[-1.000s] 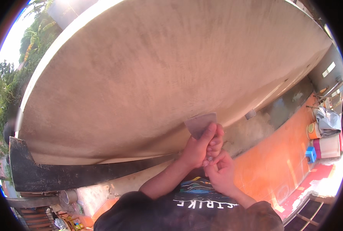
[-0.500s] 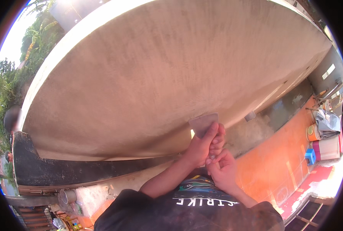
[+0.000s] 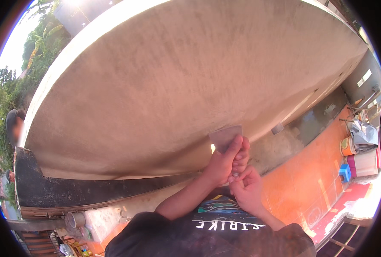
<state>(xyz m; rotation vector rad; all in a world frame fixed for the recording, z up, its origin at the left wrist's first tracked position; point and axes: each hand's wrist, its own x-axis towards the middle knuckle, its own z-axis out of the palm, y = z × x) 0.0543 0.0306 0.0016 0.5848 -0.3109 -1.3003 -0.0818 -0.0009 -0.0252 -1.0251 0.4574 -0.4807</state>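
A capped head (image 3: 14, 122) at nine o'clock shows more than before, while the left hand (image 3: 228, 161), ideally steady, grips a scraper (image 3: 224, 137) toward three o'clock; whether the right hand (image 3: 247, 188), toward half past four, grips anything is unclear.

The scraper blade (image 3: 225, 136) looks like smooth, dull metal; the wall (image 3: 177, 85) looks like matt, streaky cement; the black strip (image 3: 105, 191) is matt and scuffed; the shirt (image 3: 199, 242) is matt cloth; the orange floor (image 3: 299, 184) looks smooth, faintly glossy; the blue stool (image 3: 345, 172) looks like plastic.
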